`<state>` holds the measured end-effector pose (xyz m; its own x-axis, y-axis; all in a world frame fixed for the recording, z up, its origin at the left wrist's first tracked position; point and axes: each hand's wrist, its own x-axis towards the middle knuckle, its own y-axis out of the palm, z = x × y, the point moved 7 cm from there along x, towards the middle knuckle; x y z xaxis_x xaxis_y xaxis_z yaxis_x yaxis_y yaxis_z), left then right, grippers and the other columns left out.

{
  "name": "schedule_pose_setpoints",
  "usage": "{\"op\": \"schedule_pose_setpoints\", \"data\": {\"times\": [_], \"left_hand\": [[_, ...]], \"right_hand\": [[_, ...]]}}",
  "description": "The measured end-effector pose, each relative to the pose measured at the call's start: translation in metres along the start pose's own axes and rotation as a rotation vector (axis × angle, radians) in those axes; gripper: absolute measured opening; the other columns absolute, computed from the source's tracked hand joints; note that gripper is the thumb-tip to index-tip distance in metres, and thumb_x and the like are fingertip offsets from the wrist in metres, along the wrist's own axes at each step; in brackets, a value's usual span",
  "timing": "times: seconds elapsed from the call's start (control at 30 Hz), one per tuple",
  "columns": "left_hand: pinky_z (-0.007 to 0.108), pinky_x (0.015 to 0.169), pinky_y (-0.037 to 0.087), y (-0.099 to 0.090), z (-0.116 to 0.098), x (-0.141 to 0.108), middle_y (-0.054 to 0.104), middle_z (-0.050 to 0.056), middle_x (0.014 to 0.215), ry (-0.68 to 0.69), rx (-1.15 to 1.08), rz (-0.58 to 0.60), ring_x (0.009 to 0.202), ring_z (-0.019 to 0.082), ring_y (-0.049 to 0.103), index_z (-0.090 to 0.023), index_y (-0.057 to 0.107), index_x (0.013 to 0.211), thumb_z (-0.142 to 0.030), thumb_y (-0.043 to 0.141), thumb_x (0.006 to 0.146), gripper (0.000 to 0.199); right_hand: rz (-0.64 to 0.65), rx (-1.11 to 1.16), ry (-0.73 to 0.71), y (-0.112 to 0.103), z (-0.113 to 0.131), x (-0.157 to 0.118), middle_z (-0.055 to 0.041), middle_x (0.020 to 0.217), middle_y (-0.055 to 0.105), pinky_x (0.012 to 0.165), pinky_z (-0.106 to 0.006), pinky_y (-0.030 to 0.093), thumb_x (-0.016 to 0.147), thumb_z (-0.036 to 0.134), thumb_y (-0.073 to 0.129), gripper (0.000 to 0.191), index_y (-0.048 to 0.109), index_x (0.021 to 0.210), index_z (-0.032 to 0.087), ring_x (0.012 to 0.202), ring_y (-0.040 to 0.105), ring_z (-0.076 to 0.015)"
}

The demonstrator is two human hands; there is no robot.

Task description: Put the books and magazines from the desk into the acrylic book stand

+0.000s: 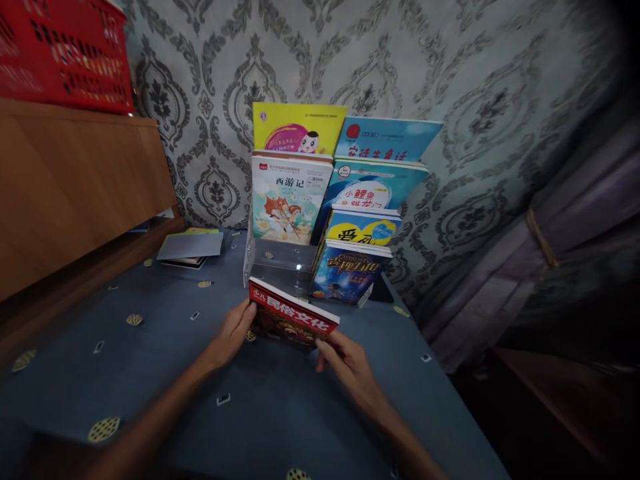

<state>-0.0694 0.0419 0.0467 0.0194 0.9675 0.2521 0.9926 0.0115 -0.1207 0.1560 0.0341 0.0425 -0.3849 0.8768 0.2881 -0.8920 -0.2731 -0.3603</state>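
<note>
Between my two hands is a book (290,317) with a red and dark cover, tilted, its white page edge on top. My left hand (235,333) grips its left side and my right hand (347,360) its lower right corner. Just beyond it stands a clear tiered book rack (280,257). In the rack's left column are a yellow book (300,127) and, in front of it, a pale picture-cover book (290,200). The right column holds a blue book (390,137), a teal book (377,183), a yellow-and-blue book (365,227) and a dark blue book (347,273).
A small stack of books or booklets (193,247) lies on the dark patterned cloth (165,340) at the left. Beside it stands a wooden cabinet (80,193) with a red basket (70,57) on top. Patterned wallpaper is behind, and a tied curtain (530,247) hangs at the right.
</note>
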Motion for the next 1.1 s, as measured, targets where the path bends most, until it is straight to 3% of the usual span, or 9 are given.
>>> {"op": "schedule_pose_setpoints", "data": {"times": [0.13, 0.37, 0.7, 0.9, 1.1], "left_hand": [[0.032, 0.096, 0.046, 0.001, 0.003, -0.003, 0.072, 0.006, 0.113, -0.001, 0.003, 0.021, 0.106, 0.025, 0.062, -0.019, 0.068, 0.118, -0.052, 0.053, 0.092, 0.044], [0.032, 0.100, 0.045, 0.001, 0.002, -0.001, 0.072, 0.006, 0.115, -0.010, -0.083, 0.000, 0.112, 0.026, 0.060, -0.021, 0.070, 0.113, -0.052, 0.059, 0.089, 0.041], [0.033, 0.100, 0.045, -0.003, 0.000, 0.010, 0.070, 0.004, 0.083, -0.062, -0.182, -0.064, 0.111, 0.028, 0.058, -0.023, 0.067, 0.071, -0.049, 0.066, 0.083, 0.028], [0.033, 0.103, 0.044, -0.012, 0.006, 0.014, 0.070, 0.004, 0.083, -0.063, -0.169, -0.110, 0.119, 0.028, 0.055, -0.023, 0.067, 0.074, -0.046, 0.069, 0.080, 0.024], [0.033, 0.101, 0.045, -0.013, -0.001, 0.017, 0.071, 0.007, 0.117, -0.017, -0.101, -0.071, 0.118, 0.027, 0.058, -0.020, 0.069, 0.107, -0.047, 0.067, 0.082, 0.037]], "right_hand": [[-0.101, 0.080, 0.006, -0.004, 0.006, -0.004, -0.0020, 0.081, 0.067, 0.060, -0.028, 0.051, 0.093, 0.048, 0.057, 0.031, 0.070, 0.102, 0.022, 0.057, 0.060, -0.0144], [-0.138, 0.005, -0.062, -0.004, 0.010, -0.002, -0.0049, 0.087, 0.070, 0.074, -0.031, 0.053, 0.096, 0.048, 0.053, 0.032, 0.070, 0.106, 0.023, 0.076, 0.065, -0.0193], [-0.151, 0.033, -0.091, 0.002, 0.019, 0.016, -0.0044, 0.094, 0.068, 0.072, -0.030, 0.052, 0.098, 0.044, 0.048, 0.032, 0.067, 0.114, 0.023, 0.072, 0.060, -0.0168], [-0.148, 0.008, -0.120, 0.007, 0.020, 0.028, -0.0046, 0.097, 0.068, 0.071, -0.030, 0.052, 0.099, 0.042, 0.046, 0.033, 0.064, 0.118, 0.022, 0.072, 0.061, -0.0169], [-0.168, 0.030, -0.128, 0.014, 0.016, 0.038, -0.0055, 0.101, 0.068, 0.070, -0.029, 0.053, 0.099, 0.044, 0.044, 0.034, 0.064, 0.117, 0.022, 0.075, 0.061, -0.0169]]}}
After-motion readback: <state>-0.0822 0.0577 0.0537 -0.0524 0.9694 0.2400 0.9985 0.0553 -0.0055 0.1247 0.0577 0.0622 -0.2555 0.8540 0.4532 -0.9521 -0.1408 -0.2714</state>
